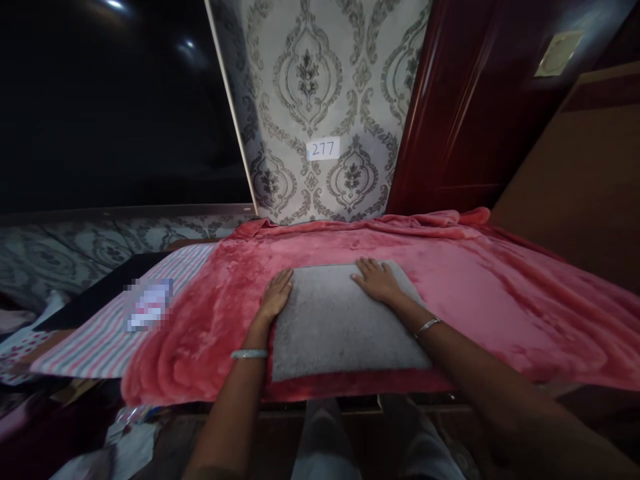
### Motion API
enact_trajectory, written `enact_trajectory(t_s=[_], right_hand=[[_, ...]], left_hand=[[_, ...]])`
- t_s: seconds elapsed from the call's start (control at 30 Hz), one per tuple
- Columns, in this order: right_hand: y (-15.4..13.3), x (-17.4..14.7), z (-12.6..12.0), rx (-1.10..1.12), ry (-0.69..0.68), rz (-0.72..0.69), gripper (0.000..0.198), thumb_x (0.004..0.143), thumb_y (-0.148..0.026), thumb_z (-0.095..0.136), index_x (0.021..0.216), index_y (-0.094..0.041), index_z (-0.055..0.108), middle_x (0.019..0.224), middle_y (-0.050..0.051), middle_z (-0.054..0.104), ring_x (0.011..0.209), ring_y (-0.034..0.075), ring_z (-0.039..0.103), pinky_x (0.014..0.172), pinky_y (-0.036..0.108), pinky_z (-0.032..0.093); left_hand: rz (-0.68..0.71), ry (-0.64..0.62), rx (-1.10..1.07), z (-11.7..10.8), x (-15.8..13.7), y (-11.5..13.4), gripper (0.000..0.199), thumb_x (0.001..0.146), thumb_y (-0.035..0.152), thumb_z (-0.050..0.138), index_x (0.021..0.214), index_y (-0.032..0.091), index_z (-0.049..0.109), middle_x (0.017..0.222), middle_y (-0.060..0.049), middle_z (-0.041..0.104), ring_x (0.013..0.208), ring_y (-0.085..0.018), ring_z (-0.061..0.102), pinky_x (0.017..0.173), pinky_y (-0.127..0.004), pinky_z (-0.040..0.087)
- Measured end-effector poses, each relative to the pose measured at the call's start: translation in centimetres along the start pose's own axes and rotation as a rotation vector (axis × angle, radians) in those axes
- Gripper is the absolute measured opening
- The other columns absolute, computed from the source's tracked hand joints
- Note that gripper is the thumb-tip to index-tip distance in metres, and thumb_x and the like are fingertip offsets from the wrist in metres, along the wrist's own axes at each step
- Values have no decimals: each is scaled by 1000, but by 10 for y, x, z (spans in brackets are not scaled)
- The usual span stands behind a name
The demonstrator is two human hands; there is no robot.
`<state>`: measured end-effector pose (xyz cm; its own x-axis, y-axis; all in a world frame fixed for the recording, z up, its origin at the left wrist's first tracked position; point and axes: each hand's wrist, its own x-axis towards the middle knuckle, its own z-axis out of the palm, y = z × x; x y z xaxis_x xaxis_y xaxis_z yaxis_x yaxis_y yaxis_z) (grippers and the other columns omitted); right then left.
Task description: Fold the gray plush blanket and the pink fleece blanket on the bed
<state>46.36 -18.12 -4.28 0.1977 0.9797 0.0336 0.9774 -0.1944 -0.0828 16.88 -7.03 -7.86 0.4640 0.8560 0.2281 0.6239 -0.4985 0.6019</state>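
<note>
Head view, and from where I stand the widest thing is a dark television [115,113] at upper left, cut off by the edge, its screen showing only a couple of reflections. Across the middle spreads a red-and-pink plush blanket [485,293], rumpled along its far edge, covering whatever supports it. Damask-patterned wallpaper [310,87] rises behind, beside a glossy dark-red panel [460,100], perhaps a door or cabinet, which runs out of sight at the top. On the right leans what looks like a cardboard box [575,180]; only part shows, so its contents, if any, are hidden from me. A grey rectangular cloth [345,327] lies flat on the blanket, near its close edge, between the person's forearms. Left of the blanket is a striped cloth [95,347], partly covered by it, and loose clutter [130,443] below is too dim to sort out. The person's legs [325,443] show only partly beneath the blanket's near edge. The left hand [276,295] rests at the grey cloth's left edge, near the far corner, and the right hand [377,280] lies palm down on its far part; both have fingers extended, grasping nothing. Smaller yet are a pixelated item [150,305] on the stripes, unreadable, a paper label [323,149] reading 277, a pale bangle [249,354] on the left wrist and a silvery bracelet [429,326] on the right.
</note>
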Motion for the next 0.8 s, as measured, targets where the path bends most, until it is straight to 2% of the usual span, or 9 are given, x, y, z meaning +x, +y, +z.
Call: enact_trajectory(t_s=[0.1,0.17,0.27,0.43,0.53,0.63,0.8], right_hand=[[26,-10,-4,-16,-12,93,65,103,-47,27,158,-14,27,165,11,19,152,27,17,120,52,18],[24,-14,-7,-15,3,140,65,102,-44,26,158,-11,27,165,13,17,153,28,14,119,56,19],[-11,-19,-13,12,52,73,62,101,-37,27,157,-10,29,165,15,18,152,28,15,119,56,18],[-117,-21,-13,132,67,-328,61,98,-29,31,156,-13,32,163,13,25,151,26,21,120,52,21],[-163,-20,-6,180,40,-408,61,98,-28,29,157,-12,30,163,12,26,151,25,21,121,52,19],[-179,-20,4,187,32,-394,62,98,-28,29,157,-9,28,163,12,25,151,24,20,122,52,15],[-169,-22,13,189,54,-352,63,100,-38,31,156,-9,31,162,14,27,151,25,20,122,49,14]], left_hand=[[3,8,-59,-2,2,-4,52,92,29,39,140,19,56,153,-6,47,146,-20,37,124,-45,23],[12,18,-95,-3,2,-6,53,91,27,38,139,18,58,152,-6,49,145,-20,39,124,-45,24],[31,37,-136,-3,1,-10,54,88,25,39,137,17,59,150,-7,51,143,-20,42,124,-45,25],[85,80,-170,-2,0,-16,55,84,22,40,135,13,60,148,-11,54,140,-22,46,122,-47,28],[129,89,-179,0,2,-20,55,83,19,40,134,16,61,146,-9,56,138,-21,48,121,-46,32],[144,88,-175,2,5,-24,54,82,17,41,132,18,63,144,-7,58,137,-20,49,121,-46,32],[113,82,-146,2,5,-25,56,80,14,42,130,18,64,145,-8,57,138,-19,49,122,-46,29]])
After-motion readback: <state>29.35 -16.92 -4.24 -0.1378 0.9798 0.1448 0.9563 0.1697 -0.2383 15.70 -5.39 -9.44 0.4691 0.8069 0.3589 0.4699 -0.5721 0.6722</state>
